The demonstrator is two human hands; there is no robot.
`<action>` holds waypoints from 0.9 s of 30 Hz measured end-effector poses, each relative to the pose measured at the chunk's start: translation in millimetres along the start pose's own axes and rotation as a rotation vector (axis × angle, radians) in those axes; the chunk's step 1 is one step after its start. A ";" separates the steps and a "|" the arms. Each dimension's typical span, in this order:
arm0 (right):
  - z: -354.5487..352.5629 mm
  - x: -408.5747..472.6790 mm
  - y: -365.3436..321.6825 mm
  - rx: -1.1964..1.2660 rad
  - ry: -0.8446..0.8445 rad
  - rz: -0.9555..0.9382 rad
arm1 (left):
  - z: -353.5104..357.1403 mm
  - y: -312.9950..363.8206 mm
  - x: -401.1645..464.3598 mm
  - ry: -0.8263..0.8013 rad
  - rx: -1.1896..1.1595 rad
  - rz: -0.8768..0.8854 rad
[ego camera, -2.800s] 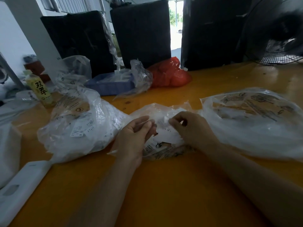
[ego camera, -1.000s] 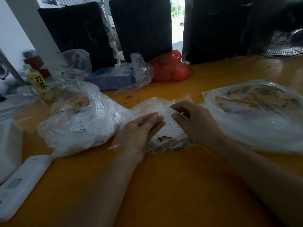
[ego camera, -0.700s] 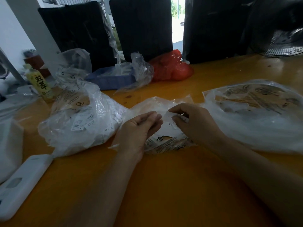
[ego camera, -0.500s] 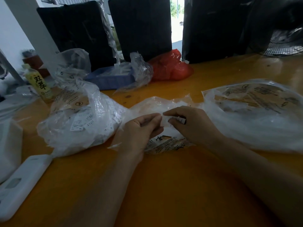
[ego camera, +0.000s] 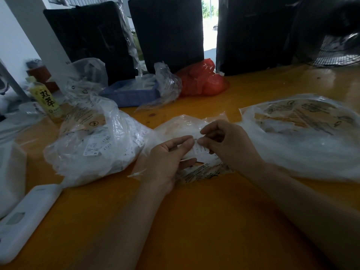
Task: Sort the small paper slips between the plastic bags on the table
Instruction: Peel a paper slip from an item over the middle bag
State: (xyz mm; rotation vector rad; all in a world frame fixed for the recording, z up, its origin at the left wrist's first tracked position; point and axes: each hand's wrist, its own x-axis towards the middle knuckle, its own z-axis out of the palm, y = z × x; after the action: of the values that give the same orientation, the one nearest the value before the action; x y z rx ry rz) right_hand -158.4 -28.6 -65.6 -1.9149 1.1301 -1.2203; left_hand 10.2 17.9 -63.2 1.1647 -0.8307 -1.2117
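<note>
Three clear plastic bags lie on the orange table (ego camera: 204,221). The left bag (ego camera: 93,145) bulges with white paper slips. A flat middle bag (ego camera: 185,125) with printed text lies under both hands. At the right a wide bag (ego camera: 303,133) spreads out. My left hand (ego camera: 167,158) and my right hand (ego camera: 228,147) meet over the middle bag and together pinch a small white paper slip (ego camera: 200,151) with dark print. The slip's far part is hidden by my fingers.
A white flat device (ego camera: 25,217) lies at the front left edge. Behind the left bag stand a yellow-labelled bottle (ego camera: 46,100), a blue tray (ego camera: 132,92) with crumpled plastic and a red bag (ego camera: 202,78). Black chair backs and a fan (ego camera: 339,53) line the far side.
My fingertips have drawn together over the middle bag, and the slip is now pinched between both hands. The bags have stayed where they were.
</note>
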 end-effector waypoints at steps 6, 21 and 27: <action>-4.3 0.3 1.0 0.057 0.010 0.061 | -2.0 2.3 1.9 0.039 -0.087 -0.056; -5.1 0.5 -4.6 0.107 0.010 0.048 | -3.9 2.6 1.3 0.040 0.182 0.113; -12.2 2.9 -2.7 0.041 0.075 0.027 | -12.1 10.9 -1.4 0.218 0.548 0.539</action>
State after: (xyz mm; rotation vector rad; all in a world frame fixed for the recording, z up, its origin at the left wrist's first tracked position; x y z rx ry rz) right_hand -168.1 -30.4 -57.3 -1.8314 1.1565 -1.3006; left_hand 24.1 21.4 -55.5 1.3534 -1.2511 -0.4111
